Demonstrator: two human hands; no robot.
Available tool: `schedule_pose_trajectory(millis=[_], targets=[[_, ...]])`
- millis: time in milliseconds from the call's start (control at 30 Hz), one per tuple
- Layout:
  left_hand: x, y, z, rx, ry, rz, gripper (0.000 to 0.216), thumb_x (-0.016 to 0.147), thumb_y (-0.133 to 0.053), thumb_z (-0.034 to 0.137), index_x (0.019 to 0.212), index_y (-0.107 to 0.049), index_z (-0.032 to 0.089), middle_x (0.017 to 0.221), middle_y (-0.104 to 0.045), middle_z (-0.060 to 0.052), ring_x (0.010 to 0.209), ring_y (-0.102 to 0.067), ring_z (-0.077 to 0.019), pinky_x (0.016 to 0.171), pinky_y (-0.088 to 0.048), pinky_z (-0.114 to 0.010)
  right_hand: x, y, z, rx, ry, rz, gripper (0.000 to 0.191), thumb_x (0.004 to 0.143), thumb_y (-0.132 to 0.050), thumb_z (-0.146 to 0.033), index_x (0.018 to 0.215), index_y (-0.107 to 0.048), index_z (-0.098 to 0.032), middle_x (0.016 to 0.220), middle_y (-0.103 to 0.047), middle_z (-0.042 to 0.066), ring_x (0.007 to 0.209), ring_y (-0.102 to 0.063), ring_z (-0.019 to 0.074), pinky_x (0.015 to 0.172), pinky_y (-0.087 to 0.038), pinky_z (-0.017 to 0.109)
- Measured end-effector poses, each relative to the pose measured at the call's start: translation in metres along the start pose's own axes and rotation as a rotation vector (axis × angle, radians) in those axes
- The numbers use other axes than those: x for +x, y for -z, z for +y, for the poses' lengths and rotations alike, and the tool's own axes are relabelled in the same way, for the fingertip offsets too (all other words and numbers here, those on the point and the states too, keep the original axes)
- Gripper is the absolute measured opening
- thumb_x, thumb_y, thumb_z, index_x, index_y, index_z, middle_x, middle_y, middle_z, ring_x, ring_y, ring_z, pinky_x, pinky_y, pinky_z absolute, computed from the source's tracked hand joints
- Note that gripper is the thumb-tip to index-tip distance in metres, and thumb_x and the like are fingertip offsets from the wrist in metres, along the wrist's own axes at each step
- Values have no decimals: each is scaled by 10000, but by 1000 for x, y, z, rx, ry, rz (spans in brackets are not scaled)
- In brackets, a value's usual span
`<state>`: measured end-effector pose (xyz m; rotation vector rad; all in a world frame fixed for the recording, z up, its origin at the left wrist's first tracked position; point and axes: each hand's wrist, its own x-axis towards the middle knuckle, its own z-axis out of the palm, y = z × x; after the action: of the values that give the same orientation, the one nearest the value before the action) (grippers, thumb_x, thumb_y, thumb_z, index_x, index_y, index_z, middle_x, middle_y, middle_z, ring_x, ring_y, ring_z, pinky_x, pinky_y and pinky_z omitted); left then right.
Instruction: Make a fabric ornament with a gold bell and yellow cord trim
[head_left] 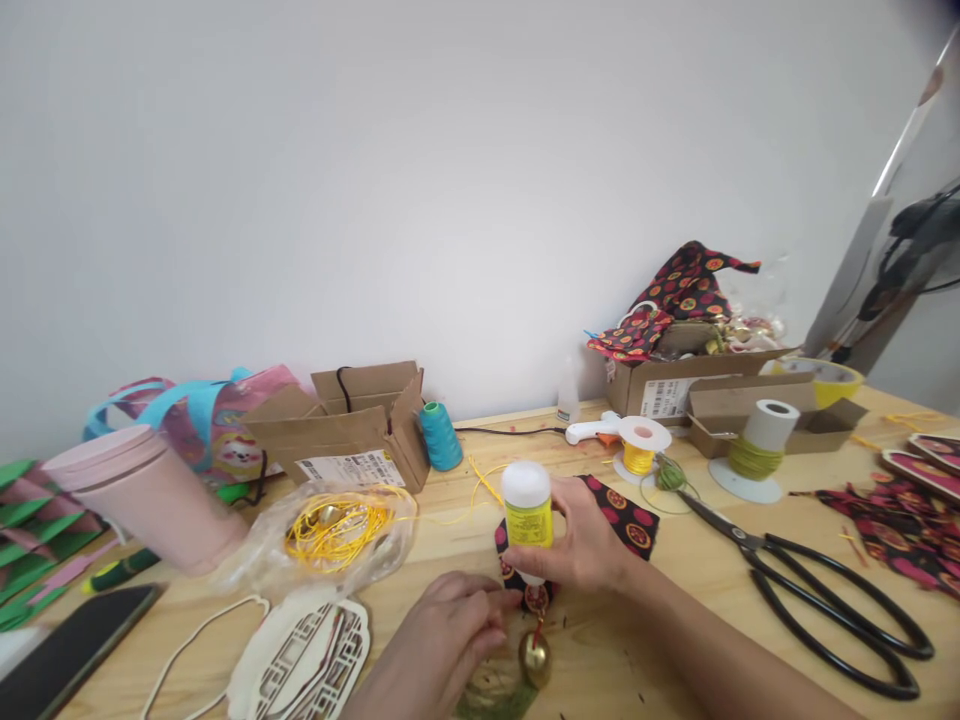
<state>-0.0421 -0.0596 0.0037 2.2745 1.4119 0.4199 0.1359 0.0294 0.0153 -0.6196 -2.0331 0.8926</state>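
My right hand (581, 545) is wrapped round a small yellow glue bottle (527, 518), held upside down with its tip on a dark patterned ornament (535, 597). My left hand (442, 640) has its fingers curled and pinches the ornament from the left. A gold bell (535, 657) hangs below the ornament on a red cord. A piece of black fabric with red and gold circles (626, 515) lies under my right hand.
Large black scissors (817, 590) lie to the right. Thread spools (754, 450), a teal cone (439, 436), cardboard boxes (352, 430), a bag of yellow cord (337, 525), a pink cup (146, 495), a phone (71, 650) and a white cut-out panel (304, 655) surround the hands.
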Motion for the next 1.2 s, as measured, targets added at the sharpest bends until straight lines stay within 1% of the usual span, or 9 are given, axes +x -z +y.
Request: schedule_pose_trajectory(millis=[200,400,633,1033,1200], targets=[[2,0,-1,-7,-3,8,273,843,-374,237,1083,-494,284,1074,-565,-18,997,-489,-154,863,-397,-288,0,1,-2,17,14,20,248,615,-649,-406,696,-582,-181,660,-592,21,611,-517,167,553,-402,268],[1,0,0,8,1,-3,291,847,-364,245,1112,-471,302,1085,-560,-4,1004,-483,-147,874,-390,-282,0,2,-3,14,19,32,240,606,-658,-393,710,-596,-186,656,-593,21,610,-516,171,556,-403,270],[3,0,-2,50,-35,-14,302,845,-361,227,1120,-470,290,1109,-559,-10,1024,-477,-148,889,-388,-286,-1,1,-4,-2,59,-33,200,633,-642,-333,746,-589,-177,697,-585,21,636,-512,169,586,-391,270],[3,0,-3,78,-58,-5,308,846,-358,242,1128,-471,290,1103,-572,-21,1021,-488,-159,899,-387,-306,-1,1,-2,-2,55,-27,196,630,-644,-329,745,-583,-182,696,-579,20,637,-508,171,587,-391,272],[3,0,-1,64,-43,-5,298,845,-361,254,1115,-481,290,1114,-566,-18,1025,-480,-163,893,-387,-306,-1,1,-3,4,62,-32,193,630,-644,-334,738,-585,-185,699,-584,15,638,-513,170,588,-395,269]])
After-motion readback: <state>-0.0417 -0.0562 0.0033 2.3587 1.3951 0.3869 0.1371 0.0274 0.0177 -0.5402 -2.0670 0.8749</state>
